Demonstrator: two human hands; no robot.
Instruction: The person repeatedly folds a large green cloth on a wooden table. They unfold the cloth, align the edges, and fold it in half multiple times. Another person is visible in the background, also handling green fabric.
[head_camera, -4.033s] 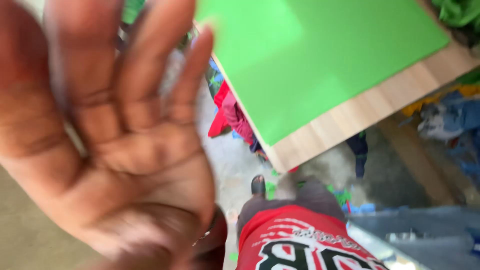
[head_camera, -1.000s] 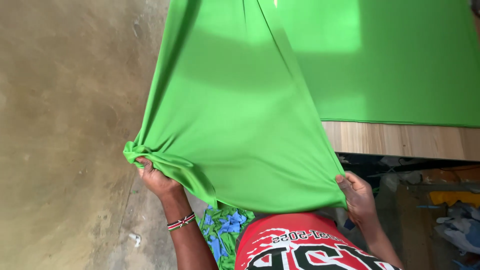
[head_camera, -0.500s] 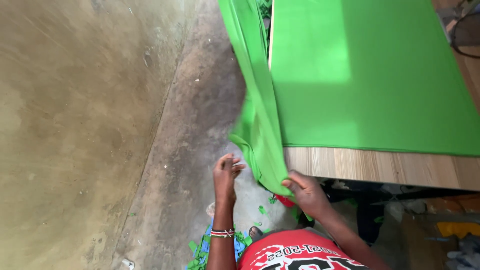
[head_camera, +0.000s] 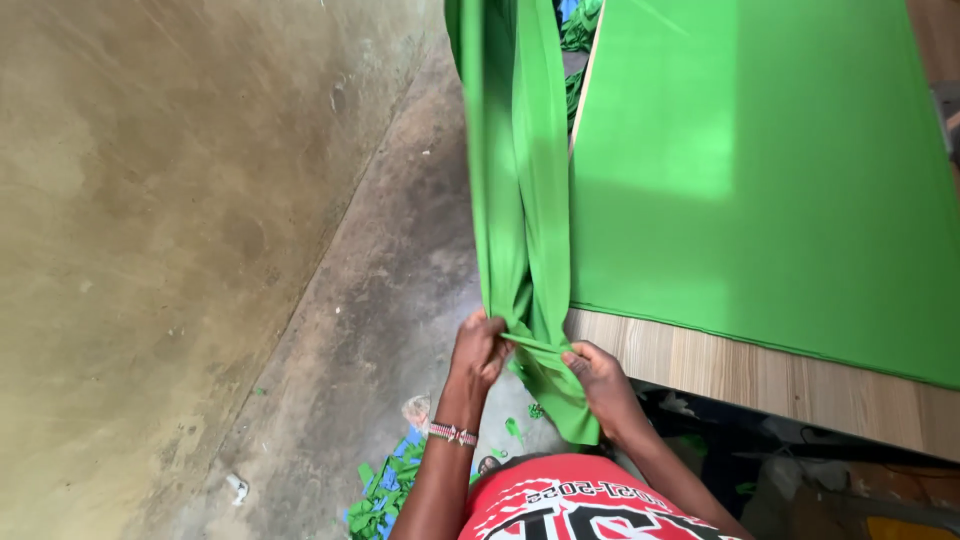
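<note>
Fingers of both hands clench the gathered green cloth between them.

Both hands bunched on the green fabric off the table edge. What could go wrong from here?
1. The hanging green fabric strip is gathered between the left hand and right hand; its loose tail below the hands could drop onto the dirty concrete floor.
2. Pulling it may drag or wrinkle the green sheet spread on the wooden table.
3. Fabric scraps lie by the person's feet: possibly a slip or snag hazard.
</note>
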